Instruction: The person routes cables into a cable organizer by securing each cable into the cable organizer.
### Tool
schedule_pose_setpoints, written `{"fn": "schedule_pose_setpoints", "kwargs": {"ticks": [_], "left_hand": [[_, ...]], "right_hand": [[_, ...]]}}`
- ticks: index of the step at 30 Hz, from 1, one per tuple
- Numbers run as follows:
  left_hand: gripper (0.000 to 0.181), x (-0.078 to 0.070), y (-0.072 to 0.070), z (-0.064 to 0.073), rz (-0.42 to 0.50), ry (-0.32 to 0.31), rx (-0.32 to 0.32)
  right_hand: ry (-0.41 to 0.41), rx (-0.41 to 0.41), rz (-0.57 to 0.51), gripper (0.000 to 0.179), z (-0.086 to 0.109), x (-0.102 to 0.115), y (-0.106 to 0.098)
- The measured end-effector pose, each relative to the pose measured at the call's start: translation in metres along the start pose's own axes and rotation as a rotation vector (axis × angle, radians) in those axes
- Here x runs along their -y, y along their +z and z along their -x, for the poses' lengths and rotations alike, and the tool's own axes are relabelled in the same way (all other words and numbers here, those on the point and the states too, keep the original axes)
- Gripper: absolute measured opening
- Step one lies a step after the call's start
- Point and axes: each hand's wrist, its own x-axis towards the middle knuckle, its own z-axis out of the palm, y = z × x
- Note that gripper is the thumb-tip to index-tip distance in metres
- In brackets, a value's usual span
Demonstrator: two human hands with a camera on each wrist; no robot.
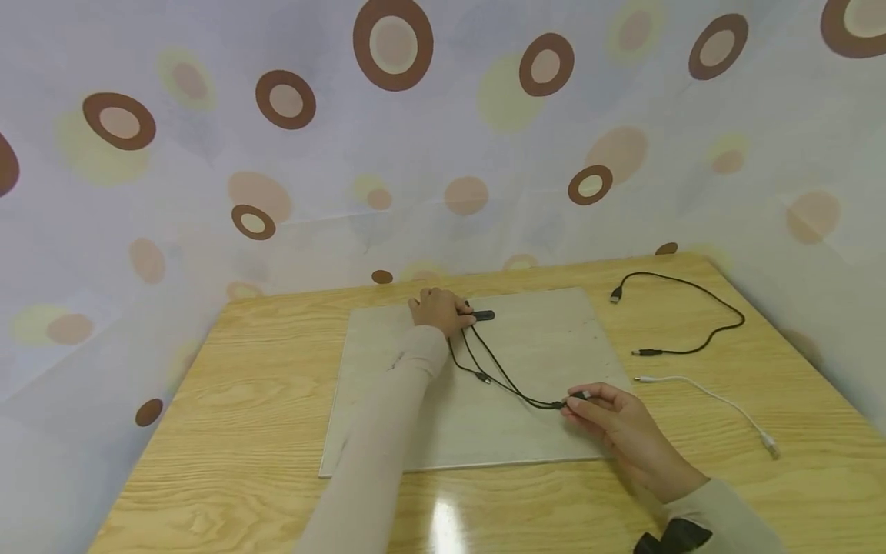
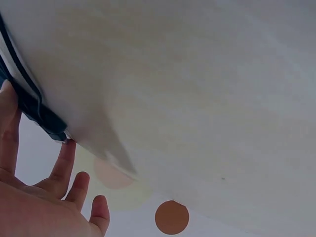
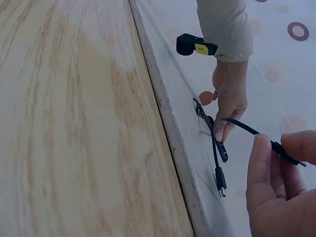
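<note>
Near the back edge of a pale board [image 1: 388, 400], my left hand [image 1: 438, 312] pinches a short black flat bar [image 1: 484, 315] and the strands of a black cable beside it. In the left wrist view the bar [image 2: 42, 116] lies between thumb and fingers, its exact kind unclear. Toward the front right of the board, my right hand [image 1: 626, 431] pinches the cable's black plug [image 1: 578, 396] between thumb and fingers. The black cable [image 1: 508, 377] runs between both hands and splits into several strands. One loose small connector [image 1: 482, 377] lies on the board; in the right wrist view this connector [image 3: 220, 182] hangs near the edge.
On the wooden table [image 1: 228, 431] to the right lie a separate black USB cable [image 1: 720, 296] with a barrel plug and a short white cable [image 1: 727, 402]. A dotted cloth [image 1: 443, 154] stands behind the table.
</note>
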Motion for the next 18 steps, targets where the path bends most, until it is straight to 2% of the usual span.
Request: {"fn": "schedule_pose_setpoints", "kwargs": {"ticks": [7, 14, 18], "left_hand": [[0.023, 0.000, 0.007, -0.006, 0.003, -0.037, -0.018], [0.017, 0.010, 0.007, -0.008, 0.106, -0.008, 0.013], [0.017, 0.019, 0.008, -0.008, 0.203, 0.017, 0.038]], "right_hand": [[-0.006, -0.016, 0.000, 0.017, 0.001, 0.000, -0.001], [-0.007, -0.056, 0.013, 0.011, 0.004, 0.002, -0.004], [0.014, -0.051, 0.008, 0.019, 0.005, 0.002, -0.006]]}}
